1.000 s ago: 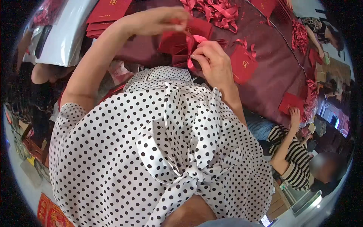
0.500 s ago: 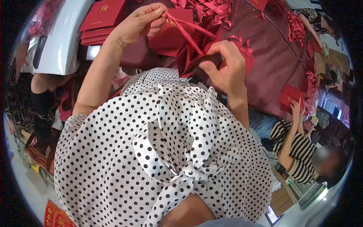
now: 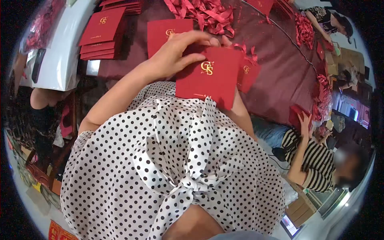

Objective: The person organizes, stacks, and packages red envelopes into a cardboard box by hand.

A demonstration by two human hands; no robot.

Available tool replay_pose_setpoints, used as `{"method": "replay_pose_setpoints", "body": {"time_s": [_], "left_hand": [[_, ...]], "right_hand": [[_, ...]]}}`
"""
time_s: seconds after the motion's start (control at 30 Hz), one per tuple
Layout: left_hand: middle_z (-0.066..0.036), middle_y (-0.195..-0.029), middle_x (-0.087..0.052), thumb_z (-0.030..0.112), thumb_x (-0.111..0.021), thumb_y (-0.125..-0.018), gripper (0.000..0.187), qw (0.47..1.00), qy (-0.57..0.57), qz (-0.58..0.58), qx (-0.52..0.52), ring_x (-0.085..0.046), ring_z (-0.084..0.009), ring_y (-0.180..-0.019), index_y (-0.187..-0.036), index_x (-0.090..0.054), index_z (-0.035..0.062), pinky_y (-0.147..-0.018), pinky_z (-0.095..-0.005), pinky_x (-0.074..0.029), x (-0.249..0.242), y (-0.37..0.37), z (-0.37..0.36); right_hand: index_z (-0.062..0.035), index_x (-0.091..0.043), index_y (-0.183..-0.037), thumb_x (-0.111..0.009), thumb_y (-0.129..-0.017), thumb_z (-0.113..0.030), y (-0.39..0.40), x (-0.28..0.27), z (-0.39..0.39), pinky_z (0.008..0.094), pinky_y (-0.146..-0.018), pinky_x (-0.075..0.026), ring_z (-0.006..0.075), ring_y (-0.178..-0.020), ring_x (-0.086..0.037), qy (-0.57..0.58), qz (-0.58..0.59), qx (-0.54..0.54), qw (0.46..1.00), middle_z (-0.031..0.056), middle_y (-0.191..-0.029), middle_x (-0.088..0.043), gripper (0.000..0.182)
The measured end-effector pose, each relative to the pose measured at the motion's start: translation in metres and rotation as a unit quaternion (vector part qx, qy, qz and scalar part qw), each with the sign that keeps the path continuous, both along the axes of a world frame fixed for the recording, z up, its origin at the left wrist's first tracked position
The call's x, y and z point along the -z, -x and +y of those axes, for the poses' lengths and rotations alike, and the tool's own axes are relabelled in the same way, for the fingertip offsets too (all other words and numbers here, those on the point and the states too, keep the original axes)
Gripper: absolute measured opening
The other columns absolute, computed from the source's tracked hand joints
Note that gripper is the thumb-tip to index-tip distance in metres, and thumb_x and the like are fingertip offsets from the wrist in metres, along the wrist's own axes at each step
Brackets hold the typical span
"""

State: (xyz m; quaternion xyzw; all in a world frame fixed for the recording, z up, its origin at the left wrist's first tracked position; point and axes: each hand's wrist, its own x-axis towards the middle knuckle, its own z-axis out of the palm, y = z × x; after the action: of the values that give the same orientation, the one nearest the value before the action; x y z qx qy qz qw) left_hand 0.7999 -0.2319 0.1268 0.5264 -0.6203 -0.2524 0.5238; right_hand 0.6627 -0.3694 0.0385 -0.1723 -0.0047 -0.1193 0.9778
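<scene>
Red square card with gold monogram (image 3: 208,76) held up over the dark red tablecloth (image 3: 280,80), just above the polka-dot blouse. Left hand (image 3: 176,54) grips its upper left edge, fingers spread. Right hand hidden behind card; grip cannot be told.

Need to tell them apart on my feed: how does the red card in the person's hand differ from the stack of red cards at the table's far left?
The held card is single, raised close to the camera under the left hand, and tilted. The stack of cards is several cards piled flat on the table, untouched. Both are red with a gold monogram.
</scene>
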Motion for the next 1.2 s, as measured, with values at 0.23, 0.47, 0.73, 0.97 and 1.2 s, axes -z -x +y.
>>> {"method": "replay_pose_setpoints", "body": {"time_s": [0.23, 0.47, 0.73, 0.97, 1.2], "left_hand": [[-0.01, -0.103, -0.055, 0.007, -0.062, -0.081, 0.033, 0.992, -0.107, -0.014, -0.067, -0.053, -0.0203, -0.096, -0.113, -0.053, 0.0047, -0.083, -0.0311, -0.042, -0.001, -0.01, 0.008], [-0.012, -0.075, -0.06, 0.02, -0.058, -0.085, 0.021, 0.978, -0.183, 0.002, -0.104, -0.058, -0.0205, -0.068, -0.096, -0.057, 0.0019, -0.064, -0.0321, -0.045, 0.017, -0.024, -0.001], [-0.009, -0.079, -0.061, 0.008, -0.056, -0.084, 0.024, 0.981, -0.165, -0.008, -0.106, -0.057, -0.0143, -0.073, -0.107, -0.055, 0.0002, -0.07, -0.0281, -0.045, 0.002, -0.019, -0.008], [-0.001, -0.085, -0.054, 0.001, -0.052, -0.085, 0.01, 0.966, -0.199, 0.156, -0.047, -0.049, -0.0074, -0.081, -0.095, -0.052, 0.0004, -0.074, -0.022, -0.042, 0.009, -0.035, -0.009], [0.001, -0.081, -0.057, 0.003, -0.061, -0.082, 0.007, 0.926, -0.244, 0.288, -0.013, -0.053, -0.0065, -0.076, -0.088, -0.056, 0.0027, -0.068, -0.0197, -0.043, 0.026, -0.044, -0.02]], "right_hand": [[-0.0047, -0.059, -0.095, -0.053, -0.089, -0.023, -0.006, 0.009, -0.046, 0.0302, -0.06, -0.048, 0.016, -0.064, -0.058, 0.267, 0.401, 0.185, 0.856, 0.0026, -0.073, -0.06, 0.02], [-0.0085, -0.067, -0.092, -0.062, -0.078, -0.024, -0.077, 0.009, -0.113, 0.0364, -0.075, -0.049, 0.028, -0.084, -0.064, 0.779, 0.384, 0.263, 0.42, 0.0149, -0.088, -0.066, 0.022], [-0.0076, -0.065, -0.098, -0.065, -0.075, -0.027, -0.094, 0.0, -0.126, 0.0407, -0.082, -0.047, 0.0331, -0.09, -0.061, 0.81, 0.431, 0.143, 0.37, 0.0177, -0.094, -0.064, 0.03], [-0.0077, -0.066, -0.092, -0.066, -0.075, -0.038, -0.039, -0.035, -0.116, 0.0371, -0.067, -0.047, 0.0304, -0.077, -0.061, 0.779, 0.388, 0.186, 0.457, 0.0139, -0.078, -0.064, 0.034], [-0.0029, -0.064, -0.082, -0.065, -0.078, -0.023, -0.005, -0.057, -0.063, 0.0378, -0.064, -0.046, 0.0296, -0.068, -0.06, 0.787, 0.308, 0.324, 0.425, 0.0117, -0.069, -0.06, 0.02]]}}
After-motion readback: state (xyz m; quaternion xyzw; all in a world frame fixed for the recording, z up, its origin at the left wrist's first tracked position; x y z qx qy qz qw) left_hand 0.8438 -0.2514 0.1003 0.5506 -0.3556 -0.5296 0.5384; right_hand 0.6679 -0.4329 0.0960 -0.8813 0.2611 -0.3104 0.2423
